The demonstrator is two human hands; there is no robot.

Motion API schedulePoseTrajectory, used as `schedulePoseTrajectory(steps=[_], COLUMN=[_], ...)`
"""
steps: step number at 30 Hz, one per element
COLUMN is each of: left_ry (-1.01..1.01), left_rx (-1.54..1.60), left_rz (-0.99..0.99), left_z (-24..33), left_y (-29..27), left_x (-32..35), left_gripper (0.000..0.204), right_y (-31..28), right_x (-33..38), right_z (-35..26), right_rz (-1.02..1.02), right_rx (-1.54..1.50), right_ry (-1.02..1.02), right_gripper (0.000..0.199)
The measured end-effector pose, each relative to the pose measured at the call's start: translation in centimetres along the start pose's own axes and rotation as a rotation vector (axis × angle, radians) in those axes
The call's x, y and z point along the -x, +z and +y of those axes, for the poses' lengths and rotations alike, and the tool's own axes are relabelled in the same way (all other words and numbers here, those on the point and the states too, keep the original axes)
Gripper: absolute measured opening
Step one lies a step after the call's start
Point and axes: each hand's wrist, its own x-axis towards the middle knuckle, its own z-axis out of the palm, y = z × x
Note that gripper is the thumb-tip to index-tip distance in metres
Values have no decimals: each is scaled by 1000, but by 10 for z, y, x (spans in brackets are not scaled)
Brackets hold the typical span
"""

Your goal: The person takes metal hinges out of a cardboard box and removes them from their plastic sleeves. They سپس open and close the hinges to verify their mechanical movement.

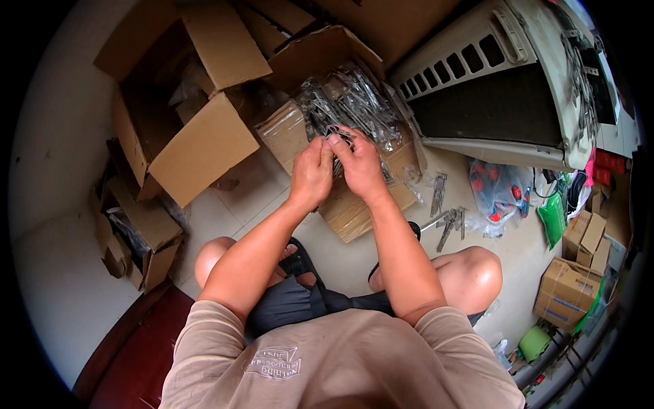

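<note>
— Clear plastic and grey metal, that is what we are looking at in the middle of the frame: a small bagged metal part (pixel 338 136) is sitting between our two hands, just above the open box of bagged parts (pixel 354 102).

— How are we holding it?

— Our left hand (pixel 311 170) and right hand (pixel 359 165) are pressing close together, fingertips pinching the little packet from both sides. Both are closing on it, thumbs toward each other.

— How are we judging it will handle?

— We are guessing it is light, with stiff metal inside and a slick, crinkly film outside. The film is likely slipping under the fingers, so we are taking hold at the ends, where the metal gives something firm to pinch.

— Which way is it pointing?

— It is mostly hidden by our fingers, so we are not telling for sure; its long axis seems to be running roughly left to right across the frame, from one hand to the other.

— What else is lying around us?

— Loose metal brackets (pixel 446 215) are lying on the tile floor (pixel 238 198) at centre right, beside a bag of red pieces (pixel 494 187). An empty-looking cardboard box (pixel 184 102) is standing open at upper left, and a white appliance casing (pixel 497 88) is filling the upper right.
</note>
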Motion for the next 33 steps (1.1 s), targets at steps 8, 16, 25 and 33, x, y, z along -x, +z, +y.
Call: schedulePoseTrajectory(steps=[8,16,25,33], left_ry=[45,27,-226,-220], left_rx=[70,144,471,599], left_rz=[17,32,-64,-253], left_z=[4,7,15,26], left_y=[0,-5,-7,-19], left_x=[-1,-2,-1,-2], left_gripper=[31,31,28,32], right_y=[2,-8,-14,-22], right_x=[0,4,4,6], right_z=[-1,-24,-21,-14], right_rz=[0,-87,-133,-123], right_rx=[-160,-26,-321,-599], right_ry=[65,206,268,318], right_gripper=[38,32,23,26])
